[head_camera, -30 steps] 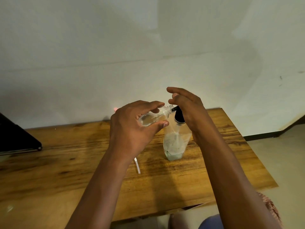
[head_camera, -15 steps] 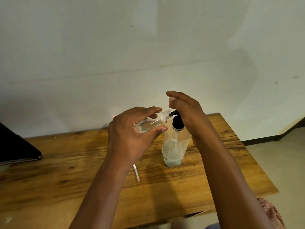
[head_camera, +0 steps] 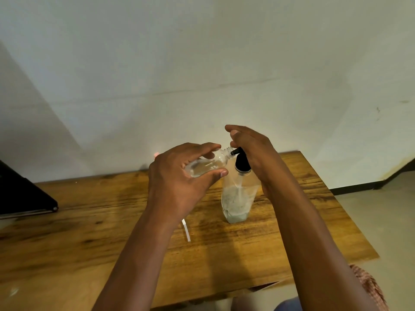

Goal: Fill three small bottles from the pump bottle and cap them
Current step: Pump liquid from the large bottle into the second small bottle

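The left hand (head_camera: 179, 176) grips 1 small clear bottle (head_camera: 207, 163), fingers over the top and thumb underneath, and holds it tilted nearly on its side above the counter (head_camera: 292, 232). The bottle's open threaded neck points right and meets the black spout of the pump bottle (head_camera: 238, 194). Clear liquid shows inside the small bottle along its lower side.

The right hand (head_camera: 251, 149) rests on the black pump head, palm down, with the fingers extended forward and only loosely bent over it; the head itself is mostly hidden under the hand. The pump bottle stands upright on the wooden counter, near its right part, directly under the right hand. Its body is clear, with a pale residue low inside and a dip tube running down the middle.

A short white strip (head_camera: 186, 230) lies flat on the counter just beside the left wrist, partly hidden by the forearm. A dark flat object (head_camera: 22, 196) sits at the counter's far left edge. A small pink thing (head_camera: 156, 154) peeks out behind the left hand at the back edge; what it is cannot be told.
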